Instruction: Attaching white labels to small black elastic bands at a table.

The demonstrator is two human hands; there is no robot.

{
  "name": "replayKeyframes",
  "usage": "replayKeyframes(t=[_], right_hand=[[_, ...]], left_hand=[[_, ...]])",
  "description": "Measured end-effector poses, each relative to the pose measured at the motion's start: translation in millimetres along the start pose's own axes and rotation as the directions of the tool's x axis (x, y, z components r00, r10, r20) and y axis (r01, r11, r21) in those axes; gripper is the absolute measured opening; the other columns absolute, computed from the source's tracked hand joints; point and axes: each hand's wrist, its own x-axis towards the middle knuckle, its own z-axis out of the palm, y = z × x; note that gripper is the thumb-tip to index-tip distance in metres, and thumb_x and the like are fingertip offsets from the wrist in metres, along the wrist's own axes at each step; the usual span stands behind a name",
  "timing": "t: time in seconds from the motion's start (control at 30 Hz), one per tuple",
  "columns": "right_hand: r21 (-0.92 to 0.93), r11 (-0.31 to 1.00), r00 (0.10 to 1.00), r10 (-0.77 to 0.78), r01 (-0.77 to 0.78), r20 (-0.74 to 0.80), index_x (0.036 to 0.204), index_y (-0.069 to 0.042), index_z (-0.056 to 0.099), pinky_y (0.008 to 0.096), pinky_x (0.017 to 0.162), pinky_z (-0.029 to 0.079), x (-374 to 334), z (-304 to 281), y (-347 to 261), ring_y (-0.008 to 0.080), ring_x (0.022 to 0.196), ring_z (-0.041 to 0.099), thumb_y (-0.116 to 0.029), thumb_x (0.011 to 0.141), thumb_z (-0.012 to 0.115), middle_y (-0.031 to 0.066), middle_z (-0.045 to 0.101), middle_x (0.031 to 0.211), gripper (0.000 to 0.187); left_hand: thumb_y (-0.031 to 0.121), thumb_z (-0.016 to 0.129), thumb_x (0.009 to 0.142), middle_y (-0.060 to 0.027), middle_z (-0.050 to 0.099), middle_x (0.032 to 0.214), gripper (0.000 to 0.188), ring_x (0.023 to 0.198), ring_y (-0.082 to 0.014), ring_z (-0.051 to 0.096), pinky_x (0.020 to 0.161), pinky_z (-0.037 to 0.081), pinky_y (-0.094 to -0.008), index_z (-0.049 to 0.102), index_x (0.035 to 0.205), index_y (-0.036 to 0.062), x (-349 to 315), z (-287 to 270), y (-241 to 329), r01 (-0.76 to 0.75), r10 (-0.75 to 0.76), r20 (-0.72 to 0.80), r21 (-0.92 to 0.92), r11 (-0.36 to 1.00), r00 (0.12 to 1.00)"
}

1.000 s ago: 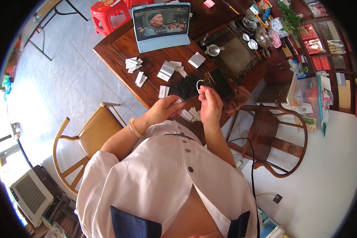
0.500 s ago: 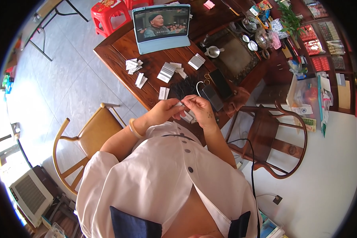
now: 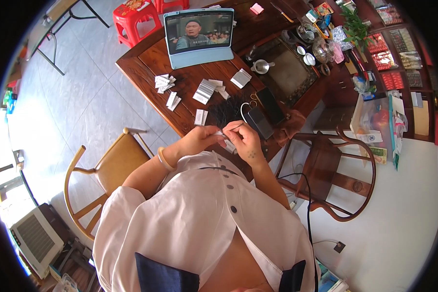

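The left hand is pinching a small white tag in a closed grip, and the right hand is pinching tightly right beside it, but we can't tell on what. Black strings are lying just past both hands, near more tags.

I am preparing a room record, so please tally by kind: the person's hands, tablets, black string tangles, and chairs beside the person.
Left hand and right hand: 2
Tablet: 1
Black string tangle: 1
Yellow chair and dark wooden chair: 2
Total: 6
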Motion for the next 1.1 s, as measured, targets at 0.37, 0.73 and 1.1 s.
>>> replayKeyframes(t=[0.37,0.73,1.1], right_hand=[[-0.293,0.935,0.973,-0.224,0.198,-0.057,0.085,-0.001,0.066,0.0321,0.085,0.047,-3,14,12,0.0233,0.100,0.057,-0.002,0.076,0.070,0.0110,0.056,0.110,0.010],[0.265,0.962,0.917,0.165,-0.068,-0.364,0.092,0.000,0.064,0.0200,0.063,0.047,-12,9,23,0.0062,0.071,0.056,-0.002,0.085,0.065,0.0030,0.061,0.084,0.008],[-0.321,0.892,0.940,-0.341,0.320,-0.011,0.085,-0.004,0.063,0.0345,0.064,0.049,-11,16,2,0.0257,0.075,0.061,-0.003,0.074,0.071,0.0092,0.062,0.083,0.013]], left_hand=[[-0.010,0.058,0.084,-0.0059,0.060,0.110,0.034,0.097,-0.0137,0.060,0.077,0.053,-0.0273,0.050,0.114,0.0036,4,7,31,0.010,-0.009,0.008,-0.205,0.979,1.000],[-0.003,0.057,0.088,-0.0106,0.064,0.100,0.013,0.095,-0.0166,0.062,0.082,0.052,-0.0272,0.060,0.100,-0.0003,3,10,24,-0.101,0.149,-0.124,0.329,0.939,0.981],[0.007,0.055,0.092,-0.0084,0.064,0.092,0.014,0.084,-0.0128,0.063,0.072,0.054,-0.0238,0.059,0.100,-0.0031,7,12,25,0.079,-0.043,-0.284,0.117,0.990,0.958]])
